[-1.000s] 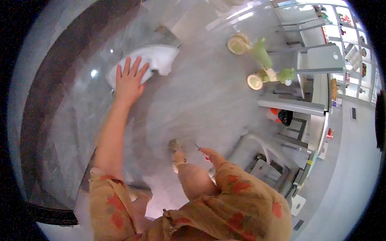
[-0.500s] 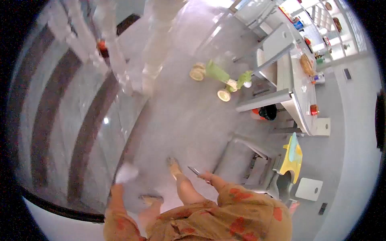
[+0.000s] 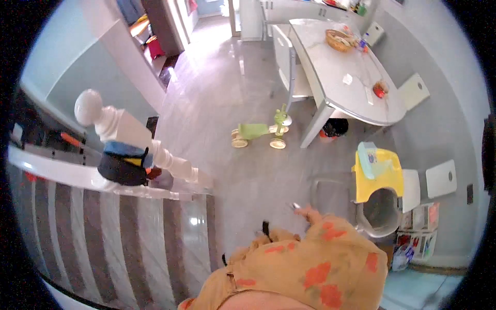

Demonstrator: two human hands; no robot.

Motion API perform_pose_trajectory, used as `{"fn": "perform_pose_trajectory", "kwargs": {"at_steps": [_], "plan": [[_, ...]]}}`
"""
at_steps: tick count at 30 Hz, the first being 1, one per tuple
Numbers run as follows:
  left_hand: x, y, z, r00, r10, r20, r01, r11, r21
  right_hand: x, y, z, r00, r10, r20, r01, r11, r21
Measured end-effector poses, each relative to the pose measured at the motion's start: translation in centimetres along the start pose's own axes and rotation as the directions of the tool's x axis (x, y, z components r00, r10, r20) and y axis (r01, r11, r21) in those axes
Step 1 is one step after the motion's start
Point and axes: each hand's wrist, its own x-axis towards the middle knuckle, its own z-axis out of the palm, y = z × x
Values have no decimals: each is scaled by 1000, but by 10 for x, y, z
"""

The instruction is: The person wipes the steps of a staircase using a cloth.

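Observation:
My right hand (image 3: 310,213) reaches out past the brown sleeve (image 3: 330,237) with red patches. Its fingers are closed on a small, thin, silvery object (image 3: 296,205), too small and blurred to name. Under the hand lies the grey floor (image 3: 248,191), and to its right stands a high chair with a yellow tray (image 3: 380,175). My left hand is out of view; only a bit of sleeve shows at the bottom edge.
A green ride-on toy (image 3: 253,130) stands on the floor ahead. Beyond it are a white table (image 3: 330,67) and a white chair (image 3: 285,62). Striped stairs (image 3: 124,232) and a white banister post (image 3: 129,129) with a dark bag (image 3: 124,168) are on the left.
The view has swung round and levelled, bringing the table and post upright. My left hand, earlier by a blurred white thing near the stairs, has left view. My right hand still holds the silvery object.

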Motion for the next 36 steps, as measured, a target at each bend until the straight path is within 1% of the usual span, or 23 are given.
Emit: {"fn": "perform_pose_trajectory", "kwargs": {"at_steps": [2,3,5,6,8,9,11,12,14,15,18,20,21,23,24,26,28,30,32,33,34,36], "plan": [[53,50,-15,995,102,-7,-102,995,3,-33,-41,-10,995,20,-93,-14,997,70],[86,81,-18,988,157,-7,-157,988,7,-30,-48,-6,995,31,-100,-22,996,90],[135,142,-23,968,252,-5,-252,968,11,-24,-72,-7,949,-2,-315,56,985,162],[153,167,-29,958,287,0,-287,958,14,-27,-80,-13,945,7,-326,52,984,173],[180,219,-48,941,339,10,-339,940,19,-53,-96,-34,975,-39,-219,140,872,470],[192,238,-55,933,360,22,-360,932,28,-47,-101,-47,974,-23,-225,130,872,472],[217,270,-75,918,394,44,-396,916,60,-24,-120,-66,996,28,-83,11,903,430],[229,289,-84,912,405,58,-408,910,68,-14,-128,-76,994,29,-106,20,901,433],[253,316,-98,904,421,80,-427,899,93,2,-122,-81,964,54,-261,93,849,520],[266,330,-106,900,426,88,-434,895,105,-2,-134,-88,961,58,-270,94,852,515],[308,374,-128,886,452,100,-462,876,139,-33,-191,-122,900,107,-422,230,708,668],[330,406,-138,879,465,105,-477,866,152,-50,-222,-144,851,158,-502,320,601,732],[339,423,-142,876,471,108,-483,862,153,-26,-226,-157,847,159,-507,321,607,727],[354,457,-151,869,483,107,-494,856,152,27,-229,-180,639,146,-755,500,667,553],[360,474,-154,867,488,103,-498,853,154,27,-241,-193,640,145,-755,497,671,550],[372,504,-156,867,490,90,-498,856,139,22,-273,-225,594,166,-787,507,682,527],[384,522,-157,876,480,55,-483,867,124,13,-310,-256,587,153,-795,517,686,513],[387,530,-154,893,449,16,-448,888,106,32,-328,-289,584,129,-802,514,706,488],[391,538,-153,910,412,-41,-407,909,87,59,-358,-329,530,181,-828,291,878,379],[393,541,-153,920,385,-77,-379,922,79,70,-372,-344,544,242,-803,201,892,404],[392,542,-153,928,355,-113,-349,935,65,96,-378,-360,531,229,-816,172,913,369],[394,540,-153,937,283,-204,-281,959,37,137,-391,-388,497,211,-842,36,964,262]]}}
